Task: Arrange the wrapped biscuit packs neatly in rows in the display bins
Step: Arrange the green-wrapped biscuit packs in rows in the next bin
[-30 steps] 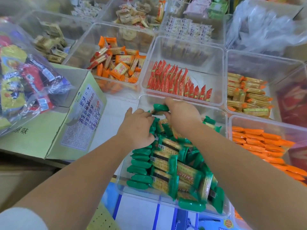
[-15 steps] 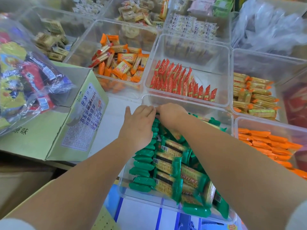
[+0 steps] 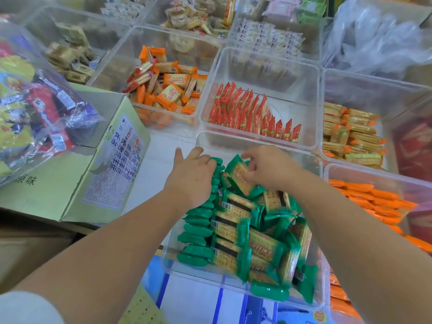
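Under the left hand [image 3: 191,176], whose straight fingers press on it, one row of green biscuit packs [image 3: 198,228] stands on edge in the clear plastic bin [image 3: 233,142]. The right hand [image 3: 273,169] pinches a glossy, crinkled pack [image 3: 240,178]. Near its wrist, the loose heap [image 3: 268,249] suggests most of the sorting remains.

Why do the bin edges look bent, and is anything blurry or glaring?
Head view: the wide-angle lens bows the rim of the clear bin toward the frame edges; the far bins and plastic bag look soft; lighting is flat and even, with only mild sheen on the green packs.
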`<state>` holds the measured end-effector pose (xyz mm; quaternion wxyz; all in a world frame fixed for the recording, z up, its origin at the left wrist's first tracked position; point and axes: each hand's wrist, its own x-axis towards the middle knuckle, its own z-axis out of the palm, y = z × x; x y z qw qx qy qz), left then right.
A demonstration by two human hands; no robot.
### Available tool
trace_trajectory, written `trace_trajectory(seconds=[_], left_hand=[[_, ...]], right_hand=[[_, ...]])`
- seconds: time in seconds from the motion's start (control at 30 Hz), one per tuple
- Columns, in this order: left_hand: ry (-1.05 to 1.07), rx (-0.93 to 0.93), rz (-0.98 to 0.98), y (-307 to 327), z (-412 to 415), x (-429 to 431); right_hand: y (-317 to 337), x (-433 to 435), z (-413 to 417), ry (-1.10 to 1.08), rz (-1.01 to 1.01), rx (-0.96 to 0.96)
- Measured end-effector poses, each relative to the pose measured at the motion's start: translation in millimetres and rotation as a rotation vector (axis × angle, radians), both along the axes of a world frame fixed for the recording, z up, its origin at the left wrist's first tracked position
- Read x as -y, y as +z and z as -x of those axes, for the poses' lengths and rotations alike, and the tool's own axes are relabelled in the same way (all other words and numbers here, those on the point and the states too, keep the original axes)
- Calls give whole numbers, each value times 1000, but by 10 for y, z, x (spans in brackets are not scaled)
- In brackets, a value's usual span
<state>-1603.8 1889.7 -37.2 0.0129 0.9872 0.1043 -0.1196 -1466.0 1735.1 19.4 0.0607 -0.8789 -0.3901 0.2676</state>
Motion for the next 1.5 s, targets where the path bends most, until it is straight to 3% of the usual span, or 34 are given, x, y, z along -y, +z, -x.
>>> trace_trajectory(seconds=[0.23, 0.33, 0.53, 0.73, 0.87, 1.0, 1.23, 1.33, 1.5], left_hand=[[0, 7, 20, 34, 0, 1], [-1, 11, 3, 46, 2, 1], [28, 85, 63, 48, 3, 12], [50, 287, 237, 80, 40, 0], [196, 485, 206, 58, 97, 38], [398, 412, 294, -13, 77, 27], [458, 387, 448, -67, 53, 16], [495, 371, 486, -87, 42, 2], [498, 338, 503, -98, 30, -16]], right_hand=[[112, -139, 28, -73, -485, 141], [-50, -280, 131, -85, -561, 200], [-505, -482, 204, -116, -321, 218], [-651, -496, 264, -357, -446, -48], [-632, -595, 186, -578, -428, -238], [-636, -702, 213, -732, -428, -316], [-762, -837, 219, -966, -398, -584], [-801, -872, 202, -932, -377, -590], [-813, -897, 153, -880, -220, -381]])
